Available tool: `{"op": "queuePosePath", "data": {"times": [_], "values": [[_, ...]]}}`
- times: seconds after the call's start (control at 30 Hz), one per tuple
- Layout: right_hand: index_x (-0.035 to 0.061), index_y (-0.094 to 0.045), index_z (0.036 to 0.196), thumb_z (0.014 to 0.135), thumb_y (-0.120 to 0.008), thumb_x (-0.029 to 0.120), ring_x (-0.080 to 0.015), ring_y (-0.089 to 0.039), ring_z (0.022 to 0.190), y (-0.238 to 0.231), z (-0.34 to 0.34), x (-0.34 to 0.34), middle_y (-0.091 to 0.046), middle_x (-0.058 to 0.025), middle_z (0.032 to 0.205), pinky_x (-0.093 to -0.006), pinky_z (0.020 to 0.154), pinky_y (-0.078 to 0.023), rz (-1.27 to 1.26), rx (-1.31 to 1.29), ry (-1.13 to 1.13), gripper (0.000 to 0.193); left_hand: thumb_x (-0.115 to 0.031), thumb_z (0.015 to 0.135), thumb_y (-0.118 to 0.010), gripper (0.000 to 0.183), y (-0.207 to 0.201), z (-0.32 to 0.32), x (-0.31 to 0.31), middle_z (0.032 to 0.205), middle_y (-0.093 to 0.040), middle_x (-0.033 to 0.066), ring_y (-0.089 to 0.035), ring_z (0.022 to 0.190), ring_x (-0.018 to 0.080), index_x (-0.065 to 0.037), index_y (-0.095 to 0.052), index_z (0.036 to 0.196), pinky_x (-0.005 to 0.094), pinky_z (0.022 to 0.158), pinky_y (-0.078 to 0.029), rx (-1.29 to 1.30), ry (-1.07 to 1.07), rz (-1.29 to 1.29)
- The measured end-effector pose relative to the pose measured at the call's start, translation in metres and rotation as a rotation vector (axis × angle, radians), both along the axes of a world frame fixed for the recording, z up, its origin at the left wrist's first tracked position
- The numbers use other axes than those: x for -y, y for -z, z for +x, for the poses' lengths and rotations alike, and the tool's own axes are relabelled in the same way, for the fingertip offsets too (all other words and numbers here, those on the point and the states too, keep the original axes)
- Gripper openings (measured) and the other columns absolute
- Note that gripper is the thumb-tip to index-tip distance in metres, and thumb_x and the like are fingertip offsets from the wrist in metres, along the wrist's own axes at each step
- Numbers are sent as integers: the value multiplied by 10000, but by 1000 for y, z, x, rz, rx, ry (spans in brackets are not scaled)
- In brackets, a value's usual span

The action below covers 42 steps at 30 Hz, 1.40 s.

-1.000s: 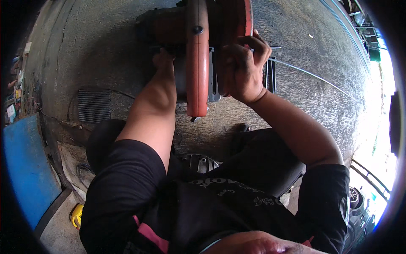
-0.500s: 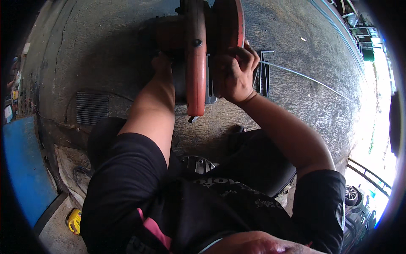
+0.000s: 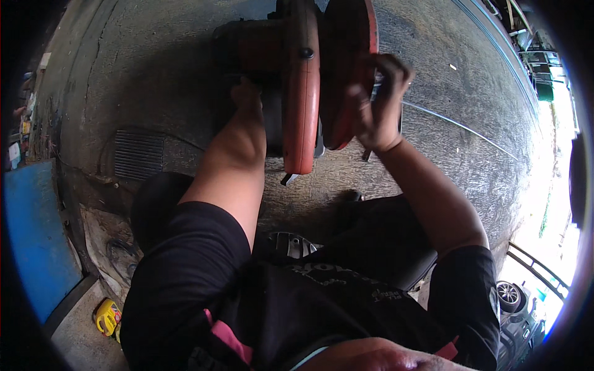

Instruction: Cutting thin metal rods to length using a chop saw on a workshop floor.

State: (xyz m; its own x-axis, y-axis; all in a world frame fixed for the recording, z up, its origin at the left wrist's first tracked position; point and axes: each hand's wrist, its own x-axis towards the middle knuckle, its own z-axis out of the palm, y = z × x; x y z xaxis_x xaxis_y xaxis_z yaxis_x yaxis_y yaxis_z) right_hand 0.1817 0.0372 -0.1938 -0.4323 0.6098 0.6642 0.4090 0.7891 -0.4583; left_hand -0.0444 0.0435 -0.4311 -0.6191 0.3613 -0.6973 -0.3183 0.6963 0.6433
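Note:
A red-orange chop saw [image 3: 301, 117] stands on the floor in front of me, its long handle pointing toward me. To the right of the handle is the saw's round red blade guard [image 3: 373, 31]. My right hand [image 3: 383, 114] is beside that guard, somewhat blurred, with thumb and fingers apart and nothing seen between them. Under the dark motor [image 3: 244, 46], my left hand [image 3: 247, 96] reaches toward the saw's shadowed lower part; its fingers are hidden in the dark. A thin metal rod [image 3: 461, 120] extends to the right from near the saw.
A ribbed dark metal grate [image 3: 138, 154] lies on the rough floor [image 3: 445, 167] to the left. Farther left are a blue panel [image 3: 40, 229] and a yellow tape-measure-like object [image 3: 107, 316]. A vehicle wheel [image 3: 509, 295] shows at the right.
My right hand has come off the saw's guard area, moving slightly right with its fingers opening. The guard now reaches lower beside the handle. My left hand stays under the motor.

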Motion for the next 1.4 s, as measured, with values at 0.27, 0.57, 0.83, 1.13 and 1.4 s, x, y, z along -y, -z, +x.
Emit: {"op": "queuePosePath", "data": {"times": [0.27,0.57,0.83,1.13,1.4], "values": [[-13,-532,1039,873,-530,362,-347,-572,848,98,27,-84,-574,-200,855,-394,822,-435,-657,188,696,410,-370,826,-528,464,-2,-39,18,821,-665,190,-664,657,291,68,-627,943,358,547,-528,-106,-221,-16],[58,-536,1067,878,-516,471,-327,-636,824,204,41,-123,-628,-150,913,-477,704,-534,-1776,-48,799,454,-399,828,-514,489,-12,-82,47,860,-654,205,-661,711,304,65,-623,940,404,585,-531,-148,-264,-75],[86,-552,1127,910,-518,328,-327,-596,913,342,46,-161,-530,-161,1105,-458,725,-527,-1821,-851,849,327,-455,832,-497,552,15,-85,30,891,-660,190,-662,788,302,75,-618,929,408,654,-536,-140,-222,-2],[89,-549,1144,908,-505,334,-324,-571,952,347,5,-188,-529,-158,1120,-459,757,-505,-1801,-603,883,343,-346,861,-505,440,10,-74,28,846,-655,216,-668,691,285,76,-620,905,372,598,-561,-311,-217,2],[92,-547,1158,906,-494,340,-321,-548,987,337,-24,-176,-529,-155,1133,-460,785,-485,-1757,-400,880,357,-276,865,-536,395,-5,-78,31,780,-643,216,-656,577,286,111,-587,927,373,493,-562,-202,-442,194]]}}
